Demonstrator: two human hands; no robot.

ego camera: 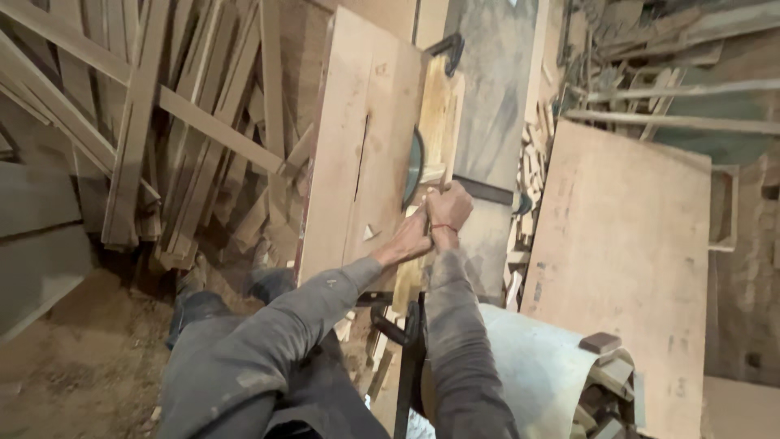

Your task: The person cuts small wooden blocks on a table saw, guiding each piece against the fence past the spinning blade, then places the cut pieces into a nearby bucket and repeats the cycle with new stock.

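A circular saw blade (413, 167) stands up through a wooden saw table (357, 138). Right of the blade lies a yellowish sliding board (439, 106) with a black handle at its far end. A small wooden piece (431, 174) rests on that board against the blade. My right hand (449, 208) is shut on the near end of this piece. My left hand (411, 238) lies just beside and below it, pressing the same piece and the board. Both forearms wear grey dusty sleeves.
A heap of long wooden slats (162, 138) leans at the left. A large plywood sheet (626, 260) stands at the right, with wood scraps (528, 162) between it and the saw. Sawdust covers the floor (73, 358). A small dark block (600, 342) rests on a curved sheet.
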